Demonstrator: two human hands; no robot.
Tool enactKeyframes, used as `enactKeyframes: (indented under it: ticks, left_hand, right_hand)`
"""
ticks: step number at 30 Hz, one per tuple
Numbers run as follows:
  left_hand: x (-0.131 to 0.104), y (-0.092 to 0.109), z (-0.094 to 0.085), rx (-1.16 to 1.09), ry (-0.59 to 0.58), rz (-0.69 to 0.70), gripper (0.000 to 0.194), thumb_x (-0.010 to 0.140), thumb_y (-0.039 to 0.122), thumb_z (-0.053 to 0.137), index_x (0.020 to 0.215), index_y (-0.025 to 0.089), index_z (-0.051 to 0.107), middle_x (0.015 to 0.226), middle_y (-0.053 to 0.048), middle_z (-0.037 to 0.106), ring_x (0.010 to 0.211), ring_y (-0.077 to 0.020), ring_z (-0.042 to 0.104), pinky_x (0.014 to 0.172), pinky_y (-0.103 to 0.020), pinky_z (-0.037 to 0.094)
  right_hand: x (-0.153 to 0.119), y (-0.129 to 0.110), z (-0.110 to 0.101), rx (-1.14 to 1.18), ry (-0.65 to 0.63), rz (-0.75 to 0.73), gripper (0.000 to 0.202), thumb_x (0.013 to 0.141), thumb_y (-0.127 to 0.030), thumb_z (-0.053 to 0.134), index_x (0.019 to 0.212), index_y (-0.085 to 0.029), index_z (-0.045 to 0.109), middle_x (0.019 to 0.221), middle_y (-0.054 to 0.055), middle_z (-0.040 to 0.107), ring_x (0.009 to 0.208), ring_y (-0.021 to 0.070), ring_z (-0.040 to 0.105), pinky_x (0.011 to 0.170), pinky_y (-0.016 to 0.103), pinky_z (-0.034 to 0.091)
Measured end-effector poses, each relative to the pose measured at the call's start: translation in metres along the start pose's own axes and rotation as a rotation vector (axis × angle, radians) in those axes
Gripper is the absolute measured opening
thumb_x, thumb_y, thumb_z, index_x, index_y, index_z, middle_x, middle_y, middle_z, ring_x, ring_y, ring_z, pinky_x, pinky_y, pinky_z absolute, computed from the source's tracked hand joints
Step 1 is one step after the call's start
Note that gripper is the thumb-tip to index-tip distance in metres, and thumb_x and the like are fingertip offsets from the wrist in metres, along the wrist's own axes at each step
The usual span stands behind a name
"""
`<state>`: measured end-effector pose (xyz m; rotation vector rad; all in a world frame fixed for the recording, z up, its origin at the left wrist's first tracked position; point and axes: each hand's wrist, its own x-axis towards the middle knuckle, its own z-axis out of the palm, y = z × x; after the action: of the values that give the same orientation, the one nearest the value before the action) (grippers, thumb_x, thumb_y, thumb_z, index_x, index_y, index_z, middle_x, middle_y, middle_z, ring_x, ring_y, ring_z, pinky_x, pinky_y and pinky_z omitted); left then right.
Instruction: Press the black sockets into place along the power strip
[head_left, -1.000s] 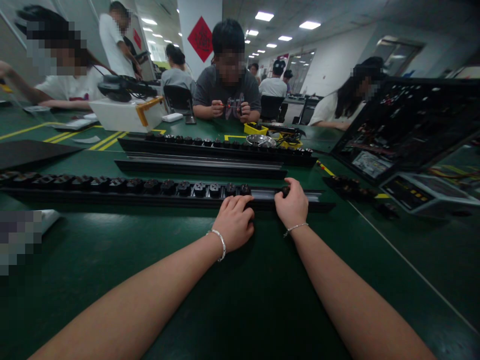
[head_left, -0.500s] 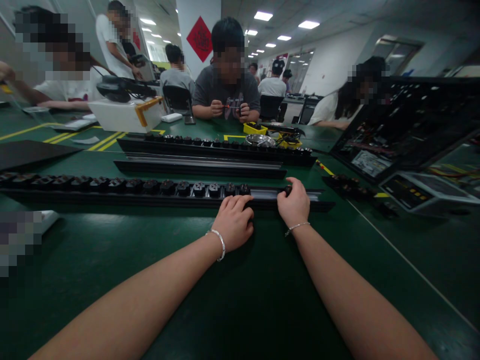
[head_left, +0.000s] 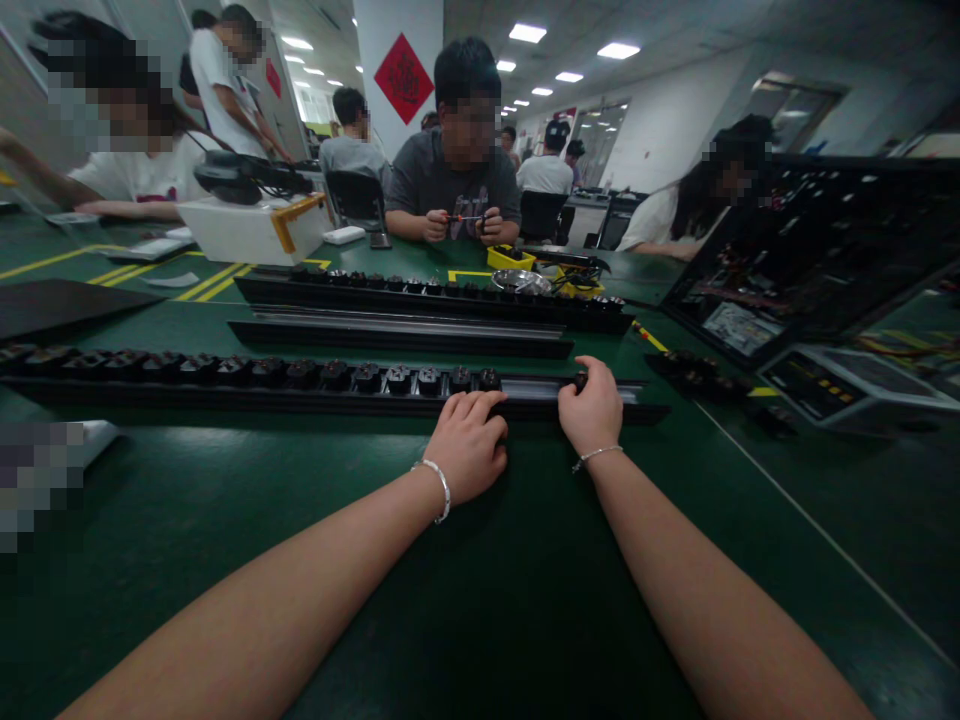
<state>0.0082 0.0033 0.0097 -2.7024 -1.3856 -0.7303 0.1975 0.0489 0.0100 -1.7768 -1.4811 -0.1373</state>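
A long black rail (head_left: pixel 337 402) lies across the green table in front of me, with a row of black socket-like modules (head_left: pixel 428 380) set in its channel. My left hand (head_left: pixel 466 445) is open, its slightly bent fingers spread on the rail's near edge beside the last module of the row. Farther right, my right hand (head_left: pixel 592 408) is closed on a small black module (head_left: pixel 580 381) in the channel, mostly hidden by thumb and fingers. Between this module and the row, a stretch of bare silvery channel shows.
Behind lie an open black rail (head_left: pixel 405 332) and another rail with modules (head_left: pixel 435 290). An open computer case (head_left: pixel 825 250) and power supply (head_left: pixel 862 385) stand right, near loose black parts (head_left: pixel 697 370). A white box (head_left: pixel 247 230) is back left. Across the table, a person (head_left: pixel 457 160) holds a tool.
My right hand has shifted very slightly rightward along the rail with the black module. My left hand has stayed in place. The person opposite has raised and turned their head a little.
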Motion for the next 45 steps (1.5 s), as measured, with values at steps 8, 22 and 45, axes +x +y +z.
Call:
enactKeyframes:
  ticks: [8, 22, 45]
  left_hand:
    - [-0.0003, 0.0002, 0.0002, -0.016, 0.008, -0.002, 0.011, 0.074, 0.022, 0.055, 0.082, 0.022, 0.061, 0.132, -0.005, 0.047, 0.122, -0.025, 0.038, 0.106, -0.046, 0.026]
    - [-0.0001, 0.0015, -0.0005, -0.026, 0.002, -0.012, 0.012, 0.073, 0.021, 0.055, 0.083, 0.023, 0.062, 0.132, -0.004, 0.048, 0.122, -0.0253, 0.038, 0.106, -0.047, 0.026]
    - [-0.0007, -0.0007, 0.0018, -0.006, 0.005, 0.009, 0.011, 0.075, 0.024, 0.055, 0.083, 0.022, 0.06, 0.133, -0.005, 0.046, 0.123, -0.0251, 0.037, 0.107, -0.046, 0.026]
  right_hand:
    - [0.0003, 0.0008, -0.0009, 0.014, 0.006, 0.001, 0.043, 0.07, -0.014, 0.041, 0.111, -0.015, 0.052, 0.114, 0.012, 0.056, 0.106, 0.0242, 0.052, 0.091, 0.042, 0.039]
    - [0.0015, 0.0045, -0.0008, 0.005, 0.014, 0.006, 0.042, 0.07, -0.013, 0.041, 0.11, -0.016, 0.053, 0.114, 0.012, 0.056, 0.104, 0.0237, 0.052, 0.091, 0.041, 0.039]
    - [0.0039, 0.0075, -0.0063, -0.033, 0.003, 0.049, 0.042, 0.071, -0.016, 0.041, 0.112, -0.016, 0.052, 0.117, 0.012, 0.056, 0.107, 0.0242, 0.051, 0.09, 0.04, 0.039]
